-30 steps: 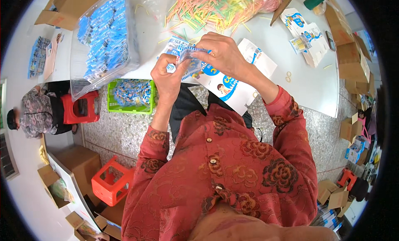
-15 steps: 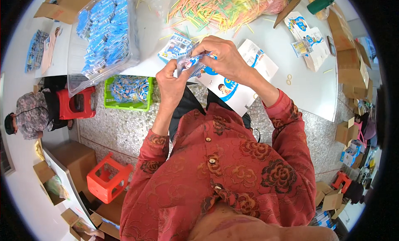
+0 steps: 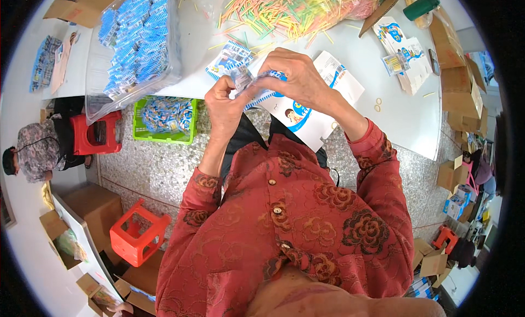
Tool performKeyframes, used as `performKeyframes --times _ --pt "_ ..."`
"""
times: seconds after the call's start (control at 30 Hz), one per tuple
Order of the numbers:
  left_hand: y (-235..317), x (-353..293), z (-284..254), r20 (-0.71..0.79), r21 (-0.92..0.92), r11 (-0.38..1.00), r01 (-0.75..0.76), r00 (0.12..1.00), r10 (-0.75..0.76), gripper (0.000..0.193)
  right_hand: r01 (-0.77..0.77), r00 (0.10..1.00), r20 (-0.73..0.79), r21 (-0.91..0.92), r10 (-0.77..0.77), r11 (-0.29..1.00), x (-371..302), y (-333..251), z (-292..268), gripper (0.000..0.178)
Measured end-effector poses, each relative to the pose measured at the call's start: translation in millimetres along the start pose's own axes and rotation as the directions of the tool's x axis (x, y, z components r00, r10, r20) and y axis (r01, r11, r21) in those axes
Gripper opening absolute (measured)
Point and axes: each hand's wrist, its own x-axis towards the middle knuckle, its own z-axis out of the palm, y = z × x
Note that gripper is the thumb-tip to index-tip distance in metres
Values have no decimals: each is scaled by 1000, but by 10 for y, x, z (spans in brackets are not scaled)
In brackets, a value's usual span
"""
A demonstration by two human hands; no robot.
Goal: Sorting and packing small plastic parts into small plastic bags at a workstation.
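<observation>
At the table's near edge my left hand [image 3: 223,105] is closed, thumb and fingers pinching a small clear plastic packet [image 3: 240,76]. Close beside it, my right hand [image 3: 298,76] has its fingers bent round a blue-and-white packet [image 3: 276,75]. Whether these are two packets or parts of one is hidden by the fingers. Another blue-and-white packet [image 3: 232,56] lies on the table just beyond my left hand. Under my right hand and wrist are flat white printed cardboard pieces [image 3: 342,79], one jutting over the table's edge.
A clear plastic tub [image 3: 178,71] of striped packets stands at the left. Coloured thin sticks [image 3: 273,13] are heaped at the back. Printed cartons [image 3: 418,57] and rubber bands [image 3: 378,105] lie right. A green crate [image 3: 164,138] and red stools [image 3: 139,232] stand on the floor.
The clear packet at my left fingertips has shifted and tilted away from the right hand's fingers. The packet lying on the table shows more fully. Both hands stay close together.
</observation>
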Motion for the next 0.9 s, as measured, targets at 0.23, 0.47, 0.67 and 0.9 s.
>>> performKeyframes --times 0.23,0.47,0.67,0.9 --pt "5 -21 -30 131 -81 994 75 989 -64 16 2 996 -87 -32 -5 999 -2 22 -15 18" --pt "-77 411 -349 61 -22 989 149 987 -148 18 -226 965 -151 -59 215 972 -91 315 -182 21" --pt "-176 966 -463 208 680 730 73 935 -287 19 -365 927 -68 74 370 928 -123 400 -69 21" --pt "-69 905 -210 264 771 347 -534 764 589 30 -360 932 -43 26 360 933 -111 415 -91 21"
